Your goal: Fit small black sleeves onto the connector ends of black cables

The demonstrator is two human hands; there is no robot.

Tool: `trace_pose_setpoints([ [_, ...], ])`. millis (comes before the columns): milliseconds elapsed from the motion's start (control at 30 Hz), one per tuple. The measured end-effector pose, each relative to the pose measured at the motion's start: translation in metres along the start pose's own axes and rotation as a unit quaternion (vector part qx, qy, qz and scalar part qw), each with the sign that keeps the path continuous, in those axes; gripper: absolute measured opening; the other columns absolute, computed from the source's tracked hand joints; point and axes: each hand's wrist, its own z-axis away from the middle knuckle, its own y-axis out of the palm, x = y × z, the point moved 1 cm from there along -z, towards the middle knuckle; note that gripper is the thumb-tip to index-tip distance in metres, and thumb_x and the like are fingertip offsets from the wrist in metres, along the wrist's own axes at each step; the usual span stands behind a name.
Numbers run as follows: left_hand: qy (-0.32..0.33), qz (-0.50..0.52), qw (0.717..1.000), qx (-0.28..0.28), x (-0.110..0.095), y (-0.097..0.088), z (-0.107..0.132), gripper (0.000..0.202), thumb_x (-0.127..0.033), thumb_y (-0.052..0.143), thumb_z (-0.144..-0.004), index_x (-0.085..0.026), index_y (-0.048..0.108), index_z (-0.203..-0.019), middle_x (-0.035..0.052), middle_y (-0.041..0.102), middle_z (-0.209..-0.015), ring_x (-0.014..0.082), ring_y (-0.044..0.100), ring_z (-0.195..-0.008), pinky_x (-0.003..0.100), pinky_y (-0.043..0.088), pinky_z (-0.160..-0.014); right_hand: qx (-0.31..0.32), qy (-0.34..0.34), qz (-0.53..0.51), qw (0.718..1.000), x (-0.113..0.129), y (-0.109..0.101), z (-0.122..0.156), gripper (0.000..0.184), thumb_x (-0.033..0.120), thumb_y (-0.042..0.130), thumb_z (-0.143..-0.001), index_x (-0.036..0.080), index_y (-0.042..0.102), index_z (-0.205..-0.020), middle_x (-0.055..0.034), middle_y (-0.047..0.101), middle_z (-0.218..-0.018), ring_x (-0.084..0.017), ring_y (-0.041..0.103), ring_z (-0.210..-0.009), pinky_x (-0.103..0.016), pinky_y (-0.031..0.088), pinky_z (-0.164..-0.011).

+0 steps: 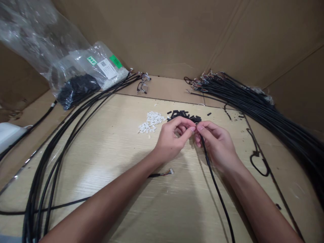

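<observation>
Both hands meet over the middle of the table, fingertips almost touching. My right hand (215,138) pinches the end of a black cable (213,177), which trails down toward the front edge. My left hand (174,135) is closed in a pinch at the cable's tip; whatever sits between those fingertips is too small to make out. Just behind the hands lies a pile of short black sleeves (181,114). White connector housings (153,118) are heaped to its left. Below my left wrist, a cable end with a white connector (171,171) rests on the table (121,135).
Black cables (68,135) curve along the left side. A thick bundle of cables with bare wire ends (240,91) lies at the right. Clear plastic bags (78,79) stand back left, near glasses (143,84). Cardboard walls (172,37) enclose the back. A looped black cord (260,165) lies right.
</observation>
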Motion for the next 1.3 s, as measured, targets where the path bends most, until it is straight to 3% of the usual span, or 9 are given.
trace_pose_setpoints([
  [100, -0.036, 0.054, 0.998, 0.018, 0.001, -0.002, -0.003, 0.011, -0.025, 0.085, -0.093, -0.018, 0.078, -0.099, 0.0034, 0.077, -0.088, 0.0116, 0.066, -0.077, 0.025, 0.055, -0.073, -0.008, -0.034, 0.032, 0.999, 0.001, 0.0, 0.001, 0.049, 0.066, 0.099, -0.083, 0.023, 0.075, -0.089, 0.0027, 0.066, -0.069, -0.013, 0.059, -0.061, -0.027, 0.049, -0.056],
  [233, -0.098, 0.158, 0.981, 0.055, 0.003, -0.005, -0.006, 0.031, -0.037, 0.096, -0.086, -0.017, 0.078, -0.103, 0.0041, 0.077, -0.091, 0.0132, 0.068, -0.08, 0.026, 0.055, -0.07, -0.026, -0.136, 0.097, 0.986, 0.004, 0.003, 0.006, 0.038, 0.059, 0.089, -0.098, 0.025, 0.071, -0.097, 0.0024, 0.067, -0.076, -0.014, 0.061, -0.067, -0.029, 0.053, -0.063],
  [467, -0.156, 0.245, 0.954, 0.066, 0.006, -0.003, -0.005, 0.027, -0.038, 0.092, -0.088, -0.018, 0.081, -0.103, 0.0029, 0.076, -0.088, 0.0112, 0.065, -0.074, 0.028, 0.055, -0.072, -0.012, -0.228, 0.193, 0.954, 0.006, 0.002, 0.01, 0.011, 0.032, 0.071, -0.112, 0.026, 0.068, -0.103, -0.0011, 0.068, -0.094, -0.018, 0.067, -0.081, -0.034, 0.058, -0.073],
  [600, -0.171, 0.266, 0.947, 0.064, 0.004, -0.003, -0.006, 0.026, -0.035, 0.094, -0.085, -0.018, 0.082, -0.101, 0.0027, 0.076, -0.088, 0.01, 0.063, -0.072, 0.026, 0.055, -0.071, 0.001, -0.281, 0.268, 0.921, 0.01, -0.006, 0.008, 0.009, 0.024, 0.065, -0.113, 0.026, 0.07, -0.106, -0.0047, 0.072, -0.107, -0.021, 0.071, -0.096, -0.039, 0.061, -0.087],
  [800, -0.175, 0.276, 0.943, 0.069, 0.0, -0.003, -0.006, 0.02, -0.03, 0.092, -0.085, -0.018, 0.083, -0.098, 0.0022, 0.076, -0.086, 0.0087, 0.061, -0.069, 0.025, 0.054, -0.068, -0.009, -0.388, 0.347, 0.854, 0.017, -0.006, 0.009, 0.016, 0.013, 0.065, -0.11, 0.027, 0.071, -0.108, -0.0056, 0.075, -0.104, -0.023, 0.073, -0.1, -0.039, 0.062, -0.083],
  [1033, -0.167, 0.25, 0.952, 0.05, -0.002, -0.004, -0.006, 0.025, -0.035, 0.097, -0.082, -0.019, 0.086, -0.098, 0.0048, 0.081, -0.087, 0.0099, 0.064, -0.069, 0.024, 0.051, -0.062, -0.013, -0.41, 0.353, 0.841, 0.016, -0.001, 0.01, 0.019, 0.01, 0.065, -0.108, 0.029, 0.071, -0.109, -0.0073, 0.075, -0.107, -0.026, 0.074, -0.103, -0.042, 0.064, -0.084],
  [1300, -0.157, 0.265, 0.95, 0.049, -0.007, -0.005, -0.007, 0.03, -0.037, 0.104, -0.076, -0.019, 0.088, -0.094, 0.0049, 0.083, -0.085, 0.0104, 0.066, -0.068, 0.025, 0.06, -0.067, -0.023, -0.442, 0.383, 0.81, 0.016, 0.0, 0.011, 0.022, 0.008, 0.064, -0.108, 0.029, 0.071, -0.109, -0.0067, 0.076, -0.107, -0.026, 0.076, -0.104, -0.043, 0.064, -0.087],
])
